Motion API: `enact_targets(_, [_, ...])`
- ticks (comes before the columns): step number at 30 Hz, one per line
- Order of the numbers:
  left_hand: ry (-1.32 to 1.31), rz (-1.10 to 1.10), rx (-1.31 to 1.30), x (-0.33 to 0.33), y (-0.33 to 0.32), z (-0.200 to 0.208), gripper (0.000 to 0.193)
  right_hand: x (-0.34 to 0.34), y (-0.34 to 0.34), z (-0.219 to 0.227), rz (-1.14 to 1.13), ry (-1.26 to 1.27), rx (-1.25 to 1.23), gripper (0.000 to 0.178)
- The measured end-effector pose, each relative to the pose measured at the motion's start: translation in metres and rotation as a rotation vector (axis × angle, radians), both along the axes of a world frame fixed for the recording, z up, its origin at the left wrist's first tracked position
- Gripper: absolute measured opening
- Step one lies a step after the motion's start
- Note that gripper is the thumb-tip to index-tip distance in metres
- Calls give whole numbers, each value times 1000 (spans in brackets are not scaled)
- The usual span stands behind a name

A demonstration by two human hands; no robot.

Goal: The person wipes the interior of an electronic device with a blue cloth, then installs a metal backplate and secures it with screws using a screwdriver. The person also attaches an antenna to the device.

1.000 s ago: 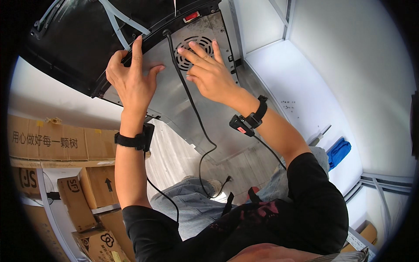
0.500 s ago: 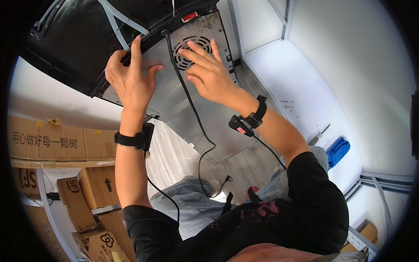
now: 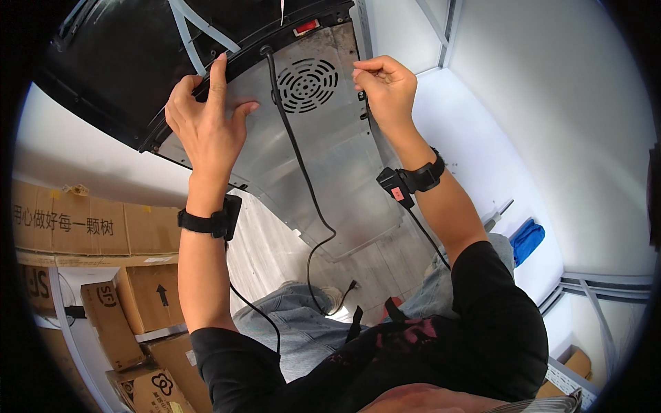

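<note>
A black machine housing (image 3: 117, 76) with a silver metal back panel (image 3: 275, 165) stands in front of me. My left hand (image 3: 206, 117) rests at the black rim between them, index finger stretched along it and thumb spread over the panel. The other left fingers bend against the rim. Beside the panel's right edge, my right hand (image 3: 387, 89) is closed in a pinch; whatever its fingertips may hold is too small to make out. Between my hands are a round slotted vent (image 3: 306, 86) and a black power cord (image 3: 292, 138) hanging from the rim. A red switch (image 3: 306, 27) sits above the vent.
Brown cardboard boxes (image 3: 155, 292) fill shelving at lower left. To the right, a white ledge (image 3: 475, 144) carries a blue cloth-like bundle (image 3: 528, 241) and a grey-handled tool (image 3: 497, 215). The cord's plug (image 3: 354, 283) hangs near my legs.
My right hand has moved right, from over the vent to the panel's edge, and its spread fingers have drawn into a pinch. My left hand keeps its place on the rim.
</note>
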State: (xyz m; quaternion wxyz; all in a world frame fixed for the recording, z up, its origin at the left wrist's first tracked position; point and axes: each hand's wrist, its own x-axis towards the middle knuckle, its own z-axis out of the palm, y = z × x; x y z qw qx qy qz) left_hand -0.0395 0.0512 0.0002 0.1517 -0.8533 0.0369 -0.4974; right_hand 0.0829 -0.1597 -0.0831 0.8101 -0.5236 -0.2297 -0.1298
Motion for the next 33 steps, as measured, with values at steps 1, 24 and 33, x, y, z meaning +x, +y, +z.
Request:
enact_targets(1, [2, -4, -2, 0, 0, 0, 82, 0, 2, 0, 12, -4, 35, 6])
enact_targets(24, [11, -6, -6, -2, -2, 0, 84, 14, 15, 4, -329, -172, -70, 5])
enact_targets(33, [7, -24, -9, -2, -3, 1, 81, 12, 13, 13, -553, -381, -223, 8])
